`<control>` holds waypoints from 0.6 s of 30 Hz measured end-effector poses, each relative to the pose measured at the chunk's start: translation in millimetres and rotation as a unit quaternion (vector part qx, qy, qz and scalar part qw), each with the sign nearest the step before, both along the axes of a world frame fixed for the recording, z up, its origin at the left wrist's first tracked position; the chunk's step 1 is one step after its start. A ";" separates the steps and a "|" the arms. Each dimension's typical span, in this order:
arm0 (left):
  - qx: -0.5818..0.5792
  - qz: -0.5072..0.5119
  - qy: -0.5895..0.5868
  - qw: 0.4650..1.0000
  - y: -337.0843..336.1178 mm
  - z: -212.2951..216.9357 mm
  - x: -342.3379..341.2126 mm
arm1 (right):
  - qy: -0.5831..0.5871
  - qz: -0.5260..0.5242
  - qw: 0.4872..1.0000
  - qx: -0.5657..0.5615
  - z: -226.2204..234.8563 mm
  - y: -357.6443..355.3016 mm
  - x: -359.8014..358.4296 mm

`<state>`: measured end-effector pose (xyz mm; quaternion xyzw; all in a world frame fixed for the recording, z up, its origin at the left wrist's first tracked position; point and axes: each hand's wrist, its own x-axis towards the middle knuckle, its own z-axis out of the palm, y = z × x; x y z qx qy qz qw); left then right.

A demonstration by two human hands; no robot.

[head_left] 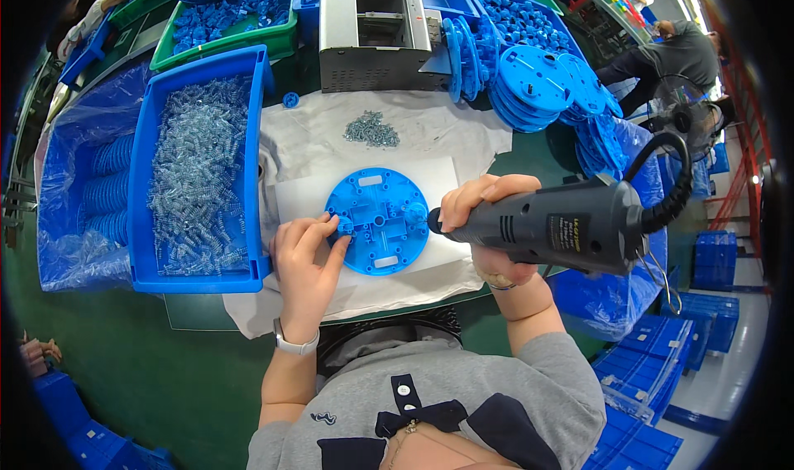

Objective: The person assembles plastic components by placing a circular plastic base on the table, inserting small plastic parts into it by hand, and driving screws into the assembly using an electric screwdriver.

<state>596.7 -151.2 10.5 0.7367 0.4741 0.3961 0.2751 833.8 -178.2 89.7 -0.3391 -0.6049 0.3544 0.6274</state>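
head view: mid-frame, a blue disc (pixel 361 249) lies flat; the left hand (pixel 304 257) pinches a small blue part (pixel 345 224) by its left rim, the right hand (pixel 481 195) wraps a dark power screwdriver (pixel 550 224).

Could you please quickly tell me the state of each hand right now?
Left hand: partly closed at a small blue part on the blue disc; firm grip cannot be told.
Right hand: closed, holding the dark grey power tool.
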 end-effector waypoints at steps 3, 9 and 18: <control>0.000 0.004 0.000 1.000 -0.9 1.6 1.0 | 0.001 0.009 1.000 -0.019 2.6 0.4 0.7; -0.006 -0.014 0.039 0.999 -1.4 9.9 0.1 | 0.035 0.030 0.999 0.014 -9.9 4.0 1.7; 0.005 -0.015 0.055 0.998 -2.1 7.4 0.4 | 0.194 -0.016 0.976 0.098 26.8 -8.6 18.5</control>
